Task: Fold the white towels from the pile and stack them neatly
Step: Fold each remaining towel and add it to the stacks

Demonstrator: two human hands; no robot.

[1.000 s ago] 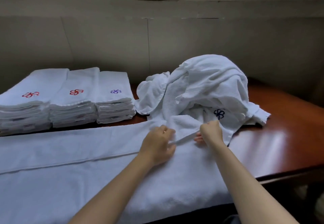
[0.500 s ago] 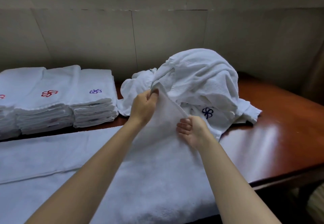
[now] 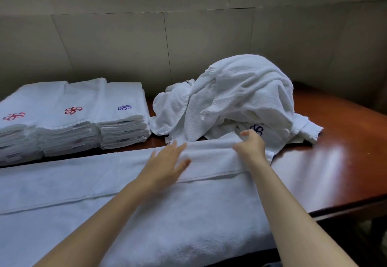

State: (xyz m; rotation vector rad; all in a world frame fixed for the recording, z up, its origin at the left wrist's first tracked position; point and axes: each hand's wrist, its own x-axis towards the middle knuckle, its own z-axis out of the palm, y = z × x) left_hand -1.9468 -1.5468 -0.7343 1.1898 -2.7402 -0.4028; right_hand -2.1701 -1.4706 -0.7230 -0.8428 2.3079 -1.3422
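Note:
A long white towel (image 3: 94, 185) lies spread along the table's front edge, its far strip folded over toward me. My left hand (image 3: 167, 163) rests flat on that folded strip with fingers straight and spread. My right hand (image 3: 250, 146) is at the strip's right end, fingers curled over the far edge and thumb underneath, pinching the cloth. Just behind my hands sits the crumpled pile of white towels (image 3: 240, 93), one showing a dark blue flower mark (image 3: 258, 129). Three stacks of folded towels (image 3: 121, 118) stand at the back left.
The two left stacks carry red flower marks (image 3: 73, 110), the right one a purple mark. Bare red-brown table (image 3: 335, 158) shows to the right of the pile, with its front edge at the lower right. A grey panelled wall runs close behind.
My left hand had lifted a towel corner up by the pile; that flap now lies folded down on the spread towel. The left hand has opened flat on it, and the right hand shifted to the strip's end.

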